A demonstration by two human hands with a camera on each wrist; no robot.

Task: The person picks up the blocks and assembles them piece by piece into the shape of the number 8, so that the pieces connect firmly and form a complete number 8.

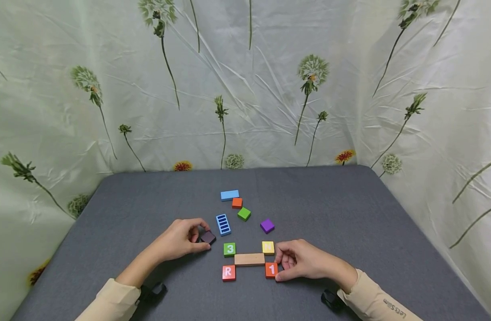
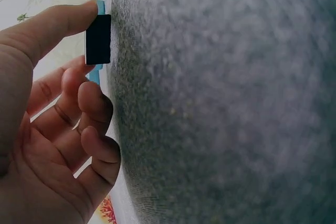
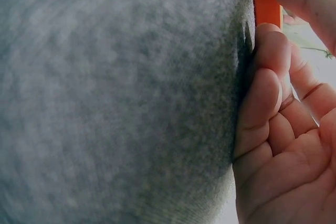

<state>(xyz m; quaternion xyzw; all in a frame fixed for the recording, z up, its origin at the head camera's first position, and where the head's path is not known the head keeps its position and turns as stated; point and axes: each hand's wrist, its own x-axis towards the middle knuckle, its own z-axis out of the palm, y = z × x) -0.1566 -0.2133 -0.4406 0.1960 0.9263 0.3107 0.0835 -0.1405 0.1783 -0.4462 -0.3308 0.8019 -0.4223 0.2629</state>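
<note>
- Landmark: wooden block (image 1: 249, 259), lying flat on the desk (image 1: 329, 205).
- Left hand (image 1: 181, 240): left of the wooden block. Thumb and index finger narrowed on opposite sides of the dark block (image 1: 208, 237), which is pinched between them; remaining fingers loosely curled.
- Dark block: left of the wooden block and slightly beyond it, near the fingertips.
- Right hand (image 1: 303, 260): right of the wooden block. Thumb and fingers grip the orange block (image 1: 271, 272) by its right-hand portion.
- Orange block: near right corner of the wooden block; marked "1" in white.
- Red block (image 1: 229, 273): near left corner of the wooden block; marked "R".
- Green block (image 1: 230, 249): far left corner of the wooden block; marked "3".
- Yellow block (image 1: 268, 248): far right corner of the wooden block; its white letter cannot be read with certainty.
- Blue block (image 1: 223, 224): beyond the wooden block, to the left; printed with dark bars.
- Right sleeve (image 1: 382, 298): dark lettering, apparently "LetsSlim".
</note>
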